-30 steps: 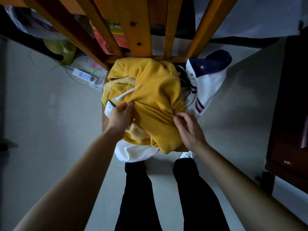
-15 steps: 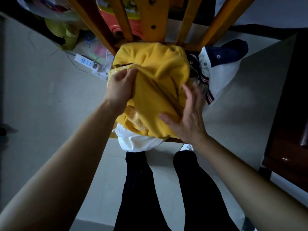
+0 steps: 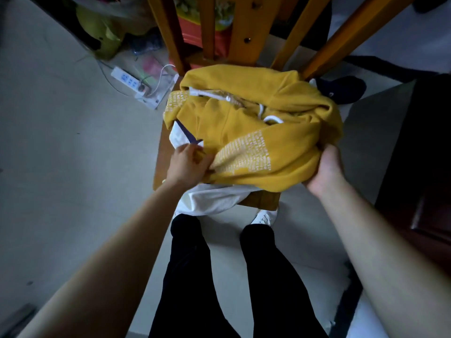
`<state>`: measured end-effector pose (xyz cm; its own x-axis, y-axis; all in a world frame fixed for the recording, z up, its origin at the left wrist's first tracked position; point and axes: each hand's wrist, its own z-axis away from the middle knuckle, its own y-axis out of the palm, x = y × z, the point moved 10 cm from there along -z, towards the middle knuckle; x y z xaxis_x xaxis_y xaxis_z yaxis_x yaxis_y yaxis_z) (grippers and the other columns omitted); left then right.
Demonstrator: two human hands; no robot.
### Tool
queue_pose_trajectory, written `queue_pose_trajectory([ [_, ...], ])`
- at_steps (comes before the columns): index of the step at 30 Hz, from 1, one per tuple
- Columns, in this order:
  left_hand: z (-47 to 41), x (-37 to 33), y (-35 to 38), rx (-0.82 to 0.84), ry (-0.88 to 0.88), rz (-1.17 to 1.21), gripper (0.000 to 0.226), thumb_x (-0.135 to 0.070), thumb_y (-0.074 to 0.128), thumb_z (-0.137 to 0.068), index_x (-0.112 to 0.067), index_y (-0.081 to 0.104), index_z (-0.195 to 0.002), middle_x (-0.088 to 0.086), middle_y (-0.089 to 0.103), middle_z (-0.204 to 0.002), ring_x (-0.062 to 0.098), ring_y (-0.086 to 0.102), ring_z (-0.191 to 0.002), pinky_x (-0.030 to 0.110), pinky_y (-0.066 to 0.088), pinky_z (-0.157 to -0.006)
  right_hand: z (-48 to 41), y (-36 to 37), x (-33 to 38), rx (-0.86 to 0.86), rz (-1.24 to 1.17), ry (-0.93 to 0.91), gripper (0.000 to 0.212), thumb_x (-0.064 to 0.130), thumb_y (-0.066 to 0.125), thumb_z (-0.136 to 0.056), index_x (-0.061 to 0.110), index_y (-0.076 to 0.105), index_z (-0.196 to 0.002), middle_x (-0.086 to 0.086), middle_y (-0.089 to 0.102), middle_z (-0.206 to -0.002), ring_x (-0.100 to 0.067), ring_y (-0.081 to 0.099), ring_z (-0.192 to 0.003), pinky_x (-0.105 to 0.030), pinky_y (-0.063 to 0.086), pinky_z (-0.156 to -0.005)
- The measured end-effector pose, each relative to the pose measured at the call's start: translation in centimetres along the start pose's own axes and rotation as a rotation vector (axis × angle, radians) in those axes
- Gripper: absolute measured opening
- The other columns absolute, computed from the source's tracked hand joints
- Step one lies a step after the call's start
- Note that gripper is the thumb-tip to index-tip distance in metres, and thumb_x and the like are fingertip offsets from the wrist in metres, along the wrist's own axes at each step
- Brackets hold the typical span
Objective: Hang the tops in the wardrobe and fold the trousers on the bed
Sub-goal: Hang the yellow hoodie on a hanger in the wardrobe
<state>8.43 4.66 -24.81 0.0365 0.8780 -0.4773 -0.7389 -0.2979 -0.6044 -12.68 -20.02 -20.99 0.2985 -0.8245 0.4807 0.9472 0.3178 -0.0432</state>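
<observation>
**Two hands hold a yellow hoodie (image 3: 253,142) on a chair**

On my feed, both bare forearms reach forward and down. The left hand (image 3: 188,164) curls its fingers into the hoodie's near left edge, pinching cloth. The right hand (image 3: 324,172), palm up, cups and grips the bundle's right end; its fingertips are hidden. The hoodie sits bunched on a wooden chair (image 3: 162,154) over a white garment (image 3: 214,198). Its long axis runs left to right, hood and drawcords toward the chair back.

Wooden chair (image 3: 246,25), white power strip (image 3: 127,80) on the pale floor (image 3: 61,154), dark cabinet (image 3: 427,167) at right.
</observation>
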Motion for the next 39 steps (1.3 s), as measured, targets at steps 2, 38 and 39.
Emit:
queue_pose_trajectory([
  [2,1.1,0.4,0.4,-0.005,0.036,-0.075,0.034,-0.048,0.066,-0.086,-0.019,0.066,-0.103,0.008,0.061,-0.113,0.028,0.058,-0.105,0.043,0.05,-0.091,1.3,0.3,-0.2,0.039,0.004,0.008,0.043,0.053,0.04,-0.1,0.027,0.068,-0.118,0.0,0.077,-0.104,-0.022,0.073,-0.09,-0.034,0.059,-0.065],
  [38,39.6,-36.2,-52.2,-0.404,0.857,0.353,0.019,-0.017,0.05,-0.095,-0.009,0.067,-0.098,0.014,0.069,-0.093,0.028,0.066,-0.089,0.044,0.055,-0.085,49.6,7.5,28.9,0.092,0.848,-1.127,0.015,0.033,0.057,-0.1,0.03,0.066,-0.111,0.002,0.064,-0.115,-0.018,0.063,-0.107,-0.036,0.052,-0.089],
  [39,40.2,-36.5,-52.0,-0.417,0.852,0.348,0.019,-0.017,0.05,-0.095,-0.011,0.068,-0.096,0.012,0.069,-0.091,0.025,0.065,-0.086,0.043,0.055,-0.083,49.4,7.7,29.0,0.057,0.871,-1.187,0.02,0.031,0.056,-0.1,0.031,0.062,-0.119,0.002,0.059,-0.122,-0.018,0.06,-0.111,-0.035,0.051,-0.091],
])
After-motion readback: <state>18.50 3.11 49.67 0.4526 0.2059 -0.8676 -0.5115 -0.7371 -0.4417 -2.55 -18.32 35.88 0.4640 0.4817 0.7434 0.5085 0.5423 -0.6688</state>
